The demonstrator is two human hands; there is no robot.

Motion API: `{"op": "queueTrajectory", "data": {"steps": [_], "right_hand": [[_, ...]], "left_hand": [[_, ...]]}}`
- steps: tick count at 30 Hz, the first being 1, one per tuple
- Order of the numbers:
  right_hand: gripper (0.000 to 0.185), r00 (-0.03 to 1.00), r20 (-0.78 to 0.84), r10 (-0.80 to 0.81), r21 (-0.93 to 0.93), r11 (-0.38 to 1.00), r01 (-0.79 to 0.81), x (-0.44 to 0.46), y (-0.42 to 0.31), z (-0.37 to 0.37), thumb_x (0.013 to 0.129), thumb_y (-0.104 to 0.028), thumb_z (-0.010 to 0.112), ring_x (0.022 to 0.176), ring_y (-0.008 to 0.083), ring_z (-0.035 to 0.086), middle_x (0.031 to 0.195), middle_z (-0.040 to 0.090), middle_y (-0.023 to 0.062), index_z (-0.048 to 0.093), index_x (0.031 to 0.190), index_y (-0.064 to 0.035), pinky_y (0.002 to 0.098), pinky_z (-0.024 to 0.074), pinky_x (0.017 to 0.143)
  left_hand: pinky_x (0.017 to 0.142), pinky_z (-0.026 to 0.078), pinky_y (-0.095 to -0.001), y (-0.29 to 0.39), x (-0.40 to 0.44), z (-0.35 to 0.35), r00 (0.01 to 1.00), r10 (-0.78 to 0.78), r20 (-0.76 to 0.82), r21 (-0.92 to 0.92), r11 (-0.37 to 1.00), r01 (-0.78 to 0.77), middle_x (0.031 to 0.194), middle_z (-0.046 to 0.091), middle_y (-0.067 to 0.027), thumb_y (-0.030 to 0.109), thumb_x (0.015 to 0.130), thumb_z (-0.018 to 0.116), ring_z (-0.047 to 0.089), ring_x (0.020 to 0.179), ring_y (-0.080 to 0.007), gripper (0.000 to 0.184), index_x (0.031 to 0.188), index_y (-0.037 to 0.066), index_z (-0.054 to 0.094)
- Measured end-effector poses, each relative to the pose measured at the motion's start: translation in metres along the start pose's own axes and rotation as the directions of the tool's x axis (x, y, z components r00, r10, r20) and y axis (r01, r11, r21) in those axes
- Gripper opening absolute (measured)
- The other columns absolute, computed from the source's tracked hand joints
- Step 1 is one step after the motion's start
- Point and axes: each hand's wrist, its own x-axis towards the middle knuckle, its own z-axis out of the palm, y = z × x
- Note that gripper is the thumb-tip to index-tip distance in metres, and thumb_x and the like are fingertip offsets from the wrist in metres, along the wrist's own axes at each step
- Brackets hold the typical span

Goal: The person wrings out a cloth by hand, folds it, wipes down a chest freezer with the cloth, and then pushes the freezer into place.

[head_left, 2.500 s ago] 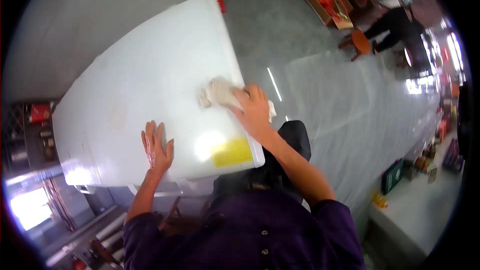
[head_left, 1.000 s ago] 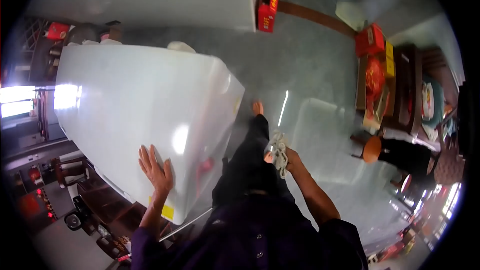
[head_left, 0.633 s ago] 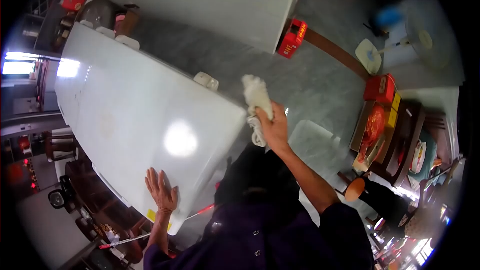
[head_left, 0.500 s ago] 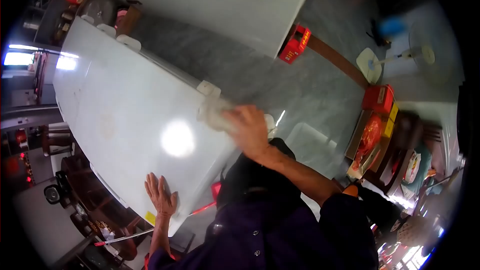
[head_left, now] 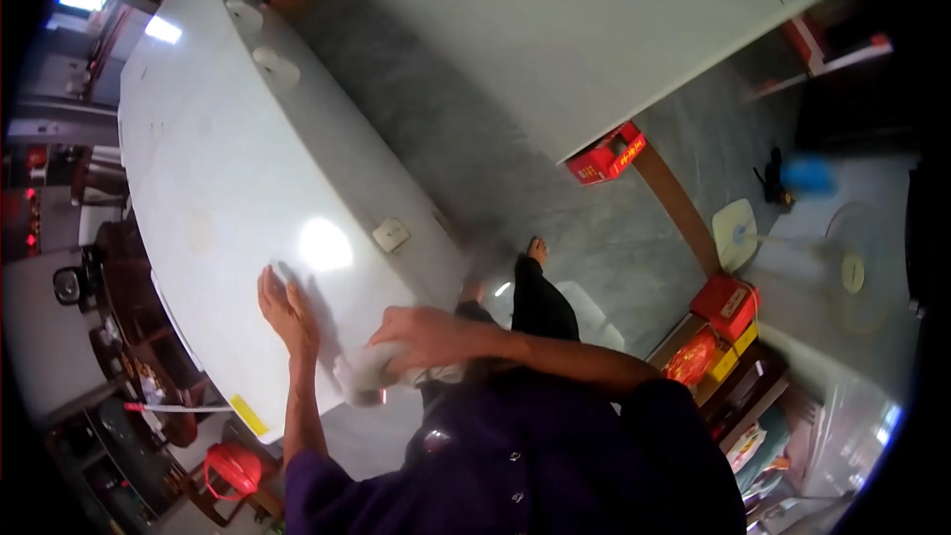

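Observation:
A long, glossy white panel (head_left: 228, 168) with a curved outline stretches from the upper left down to my body. My left hand (head_left: 289, 312) is at its near end, fingers stretched out; whether the palm presses on the surface I cannot tell. In my right hand (head_left: 426, 339) is a crumpled whitish cloth (head_left: 365, 373), blurred by motion, at the panel's near right edge. A small off-white square piece (head_left: 391, 234) and several rounded white pieces stick out along the panel's right side. Yellow tape (head_left: 250, 416) marks the near left corner.
Another large white panel (head_left: 594, 30) stands across a grey floor (head_left: 436, 109). Red boxes (head_left: 606, 154) lie beneath its edge and at right. A pedestal fan (head_left: 735, 236) is farther right. Dark wooden furniture (head_left: 139, 297) lines the left, with a red bag (head_left: 233, 469) below.
My right hand has drawn the cloth from the panel's right edge back toward my body and leftward. My left hand has shifted up and left. The head view has turned.

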Motion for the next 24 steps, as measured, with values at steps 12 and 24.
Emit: {"op": "queueTrajectory", "data": {"steps": [12,24], "right_hand": [[0.028,0.692,0.138,0.709,0.962,0.071,-0.265,-0.098,0.132,-0.143,0.102,-0.029,0.056,0.080,0.0191,0.069,0.091,0.068,0.0085,0.061,0.117,-0.0053,0.0373,0.0584,0.062],[0.038,0.486,0.237,0.841,0.857,0.055,-0.513,-0.039,0.163,-0.186,0.100,-0.035,0.057,0.079,0.0216,0.066,0.100,0.063,0.0100,0.057,0.123,-0.0048,0.0376,0.0572,0.066]], "left_hand": [[0.114,0.031,-0.0494,0.031,0.003,0.012,0.996,-0.060,-0.067,0.259,0.963,0.076,0.143,0.046,-0.0214,0.031,0.099,0.058,0.040,0.137,-0.0400,0.048,0.138,0.005,0.051],[0.114,0.031,-0.0507,0.037,0.004,0.007,0.991,-0.116,-0.063,0.208,0.970,0.127,0.144,0.046,-0.0203,0.031,0.097,0.059,0.039,0.138,-0.0399,0.047,0.136,0.005,0.053]]}}
